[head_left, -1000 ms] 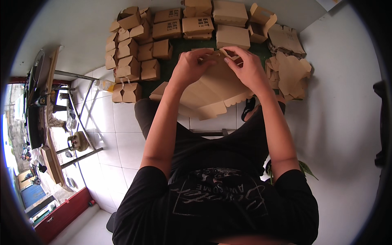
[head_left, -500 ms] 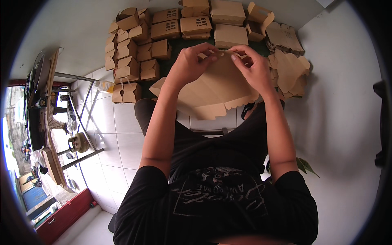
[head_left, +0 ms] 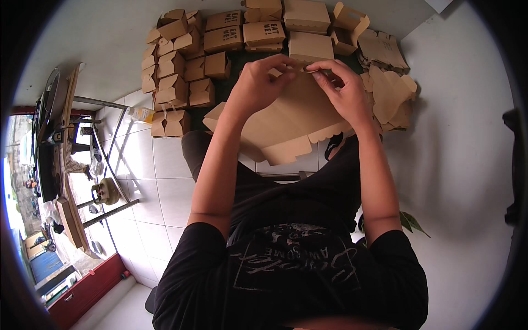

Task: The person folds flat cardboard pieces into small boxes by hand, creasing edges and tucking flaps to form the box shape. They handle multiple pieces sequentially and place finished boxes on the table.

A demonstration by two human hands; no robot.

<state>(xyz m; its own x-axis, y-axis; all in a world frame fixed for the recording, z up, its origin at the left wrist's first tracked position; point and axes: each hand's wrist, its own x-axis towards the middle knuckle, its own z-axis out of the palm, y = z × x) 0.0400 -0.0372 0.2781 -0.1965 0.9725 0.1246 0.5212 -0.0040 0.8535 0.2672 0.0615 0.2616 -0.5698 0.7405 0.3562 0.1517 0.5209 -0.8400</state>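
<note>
A flat brown cardboard box blank [head_left: 286,118] with scalloped flaps lies tilted over the near edge of the table, above my knees. My left hand [head_left: 263,82] is closed at its far edge, thumb and index finger pinched together there. My right hand [head_left: 342,85] pinches the same far edge a little to the right, with a small bit of card showing at the fingertips. Both hands partly hide the far edge and its flaps.
Small folded boxes [head_left: 171,66] are stacked at the table's left. Larger printed boxes [head_left: 223,38] and plain closed boxes [head_left: 311,47] stand along the back. An open box [head_left: 345,38] and flat blanks [head_left: 390,93] lie right. A metal-framed rack [head_left: 110,143] stands left.
The blank has shifted slightly, its near edge tipping lower. My right fingers have moved a little left along the far edge, and my left fingers have curled slightly.
</note>
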